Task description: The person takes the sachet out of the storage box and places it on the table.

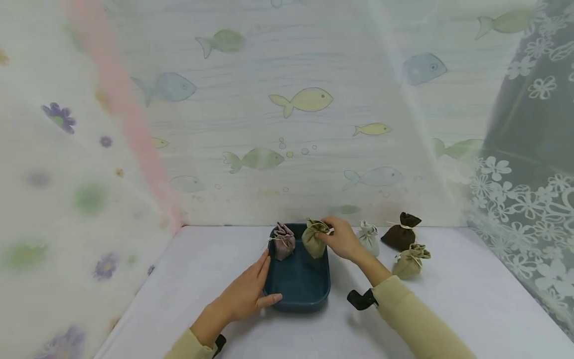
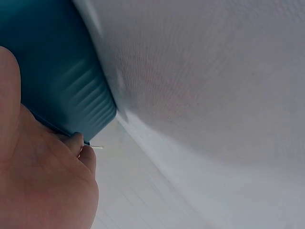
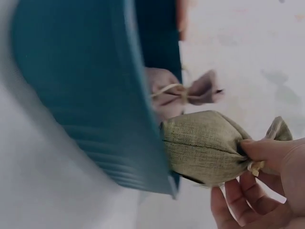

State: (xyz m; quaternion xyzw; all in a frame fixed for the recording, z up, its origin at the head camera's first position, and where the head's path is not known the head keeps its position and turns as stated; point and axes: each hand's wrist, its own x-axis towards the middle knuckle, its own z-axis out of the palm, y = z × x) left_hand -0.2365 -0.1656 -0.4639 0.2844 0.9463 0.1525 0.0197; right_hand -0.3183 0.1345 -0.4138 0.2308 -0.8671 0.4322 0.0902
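Note:
A dark teal rectangular tub [image 1: 298, 279] stands on the table. My left hand [image 1: 244, 291] lies along its left wall, fingers straight against the outside and thumb over the near rim. In the tub's far left corner leans a mauve drawstring pouch [image 1: 285, 243]. My right hand [image 1: 344, 240] pinches an olive green drawstring pouch [image 1: 315, 240] by its gathered neck, above the far right of the tub. The right wrist view shows the olive pouch [image 3: 205, 148] hanging at the tub's rim, thumb and fingers at its tied neck, beside the mauve pouch [image 3: 167, 90].
Right of the tub stand a pale grey pouch [image 1: 368, 239], a dark brown pouch [image 1: 400, 234] and a khaki pouch [image 1: 409, 263]. A white cloth covers the table [image 1: 179, 279]. Behind it hangs a curtain [image 1: 309, 129] printed with fish.

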